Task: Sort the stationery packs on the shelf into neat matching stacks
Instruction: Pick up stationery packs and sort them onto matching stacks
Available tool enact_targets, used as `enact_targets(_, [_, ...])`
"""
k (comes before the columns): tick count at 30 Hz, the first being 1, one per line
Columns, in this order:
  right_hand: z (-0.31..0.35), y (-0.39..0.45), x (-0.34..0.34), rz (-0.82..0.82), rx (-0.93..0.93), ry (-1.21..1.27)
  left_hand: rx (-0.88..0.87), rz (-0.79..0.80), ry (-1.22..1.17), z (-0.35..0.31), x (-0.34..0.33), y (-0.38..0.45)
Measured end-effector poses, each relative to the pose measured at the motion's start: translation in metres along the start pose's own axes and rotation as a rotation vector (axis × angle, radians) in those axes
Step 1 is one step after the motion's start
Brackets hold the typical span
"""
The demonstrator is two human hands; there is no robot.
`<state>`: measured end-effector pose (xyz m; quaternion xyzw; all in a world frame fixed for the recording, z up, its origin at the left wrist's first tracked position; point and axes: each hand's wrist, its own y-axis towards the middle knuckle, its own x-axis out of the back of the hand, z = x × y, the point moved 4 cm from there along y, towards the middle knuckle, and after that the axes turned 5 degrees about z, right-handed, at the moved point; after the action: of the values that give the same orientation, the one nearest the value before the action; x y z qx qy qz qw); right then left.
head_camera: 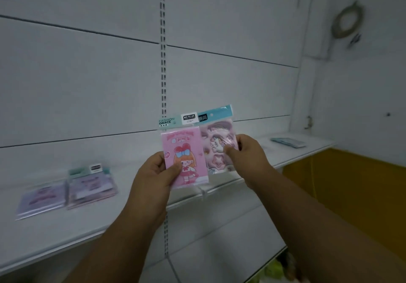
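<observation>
I hold two packs upright in front of the white shelf (285, 157). My left hand (153, 179) grips a pink pack with a cartoon girl (186, 151) by its lower left side. My right hand (246, 155) pinches a clear pack of unicorn stickers (216, 148) by its right edge. The sticker pack sits partly behind the pink one, their teal headers overlapping. On the shelf at the left lie a lilac stack (41, 199) and, touching its right side, a taller stack with a teal header (92, 183).
A flat teal pack (287, 142) lies alone at the shelf's far right end. A slotted upright (163, 63) runs down the white back panel. A yellow wall (351, 194) stands to the right, below shelf level. A lower shelf holds greenish items (279, 267).
</observation>
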<state>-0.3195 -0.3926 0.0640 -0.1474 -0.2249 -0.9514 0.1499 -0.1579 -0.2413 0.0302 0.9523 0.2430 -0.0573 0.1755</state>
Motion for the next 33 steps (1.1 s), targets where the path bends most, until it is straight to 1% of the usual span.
enact_targets(4, [-0.040, 0.026, 0.078, -0.055, -0.021, -0.026, 0.016, 0.051, -0.064, 0.029, -0.079, 0.032])
enact_targets(7, [-0.065, 0.055, 0.108, -0.059, -0.029, -0.039, 0.025, 0.052, -0.017, 0.047, -0.114, 0.058])
enact_targets(9, [-0.079, 0.078, 0.117, -0.063, -0.027, -0.042, 0.006, 0.019, 0.037, 0.054, -0.126, 0.083])
enact_targets(11, [-0.090, 0.104, 0.122, -0.057, -0.010, -0.060, -0.021, -0.043, 0.117, 0.060, -0.130, 0.112])
enact_targets(13, [-0.101, 0.126, 0.125, -0.058, -0.015, -0.046, -0.011, -0.087, 0.231, 0.067, -0.131, 0.138])
enact_targets(17, [-0.117, 0.167, 0.121, -0.040, -0.030, -0.040, 0.057, -0.152, 0.352, 0.080, -0.129, 0.181])
enact_targets(22, [-0.128, 0.202, 0.114, 0.002, 0.021, 0.035, 0.173, -0.241, 0.598, 0.100, -0.132, 0.209])
enact_targets(26, [-0.143, 0.223, 0.101, 0.110, 0.035, 0.117, 0.258, -0.269, 0.789, 0.118, -0.137, 0.226])
enact_targets(29, [-0.150, 0.237, 0.098, 0.181, 0.063, 0.166, 0.388, -0.233, 1.034, 0.128, -0.144, 0.230])
enact_targets(31, [-0.156, 0.244, 0.097, 0.233, 0.072, 0.182, 0.487, -0.240, 1.189, 0.132, -0.145, 0.229])
enact_targets(33, [-0.162, 0.249, 0.095, 0.286, 0.078, 0.179, 0.539, -0.264, 1.246, 0.133, -0.146, 0.230])
